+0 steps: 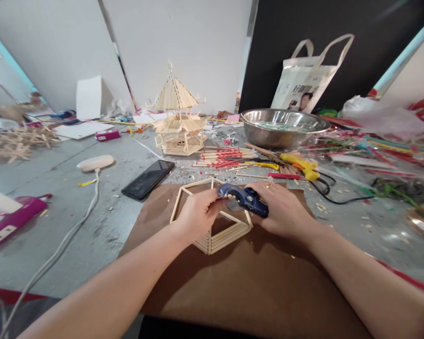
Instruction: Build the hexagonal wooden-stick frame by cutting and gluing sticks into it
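My right hand (282, 207) is wrapped round a dark blue hand cutter (249, 200), its jaws pointing left. The fingers of my left hand (196, 212) pinch something thin at the jaws, apparently a small wooden stick (231, 196), mostly hidden by the fingers and tool. Beneath both hands, a hexagonal frame of wooden sticks (229, 239) lies on brown paper (254, 287). Its near sides carry several stacked rows of sticks, and spokes run towards its middle. My left hand covers part of this frame.
Behind the paper stand a stick-built pagoda (178, 129) and a steel bowl (268, 134). Red-tipped sticks (222, 156) and a yellow glue gun (300, 165) with a black cable lie nearer. A phone (148, 179), a white cable (88, 221) and a purple power strip (16, 219) are left.
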{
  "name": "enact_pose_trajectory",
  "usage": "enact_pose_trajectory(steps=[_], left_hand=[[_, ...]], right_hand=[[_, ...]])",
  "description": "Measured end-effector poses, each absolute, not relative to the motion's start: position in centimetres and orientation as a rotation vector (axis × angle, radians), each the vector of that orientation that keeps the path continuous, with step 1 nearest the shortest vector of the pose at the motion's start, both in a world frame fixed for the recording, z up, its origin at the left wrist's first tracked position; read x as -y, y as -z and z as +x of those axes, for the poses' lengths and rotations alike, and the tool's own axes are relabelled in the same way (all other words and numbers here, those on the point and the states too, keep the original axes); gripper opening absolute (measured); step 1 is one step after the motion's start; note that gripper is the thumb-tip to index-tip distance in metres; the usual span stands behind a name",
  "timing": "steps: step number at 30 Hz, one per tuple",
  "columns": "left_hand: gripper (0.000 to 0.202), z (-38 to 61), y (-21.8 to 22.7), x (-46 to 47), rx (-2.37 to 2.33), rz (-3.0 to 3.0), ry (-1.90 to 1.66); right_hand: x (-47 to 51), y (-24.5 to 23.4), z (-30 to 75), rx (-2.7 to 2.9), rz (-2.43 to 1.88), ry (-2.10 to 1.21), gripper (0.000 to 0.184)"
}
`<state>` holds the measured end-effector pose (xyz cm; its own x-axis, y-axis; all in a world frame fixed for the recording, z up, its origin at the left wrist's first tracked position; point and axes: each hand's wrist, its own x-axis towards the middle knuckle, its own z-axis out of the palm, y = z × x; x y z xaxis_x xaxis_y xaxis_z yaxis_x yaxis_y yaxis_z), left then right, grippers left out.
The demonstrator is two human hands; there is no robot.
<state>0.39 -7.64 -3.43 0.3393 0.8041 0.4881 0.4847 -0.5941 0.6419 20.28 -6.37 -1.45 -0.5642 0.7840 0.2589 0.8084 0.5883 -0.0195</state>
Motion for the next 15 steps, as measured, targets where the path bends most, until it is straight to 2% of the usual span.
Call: enact_pose_trajectory(steps=[15], left_hand=[[0.017, 0.29, 3.35, 7.69, -1.185, 2.238, -1.085]], right_hand=[[6.62, 1.29, 20.11, 2.577, -1.308, 0.088, 0.036]])
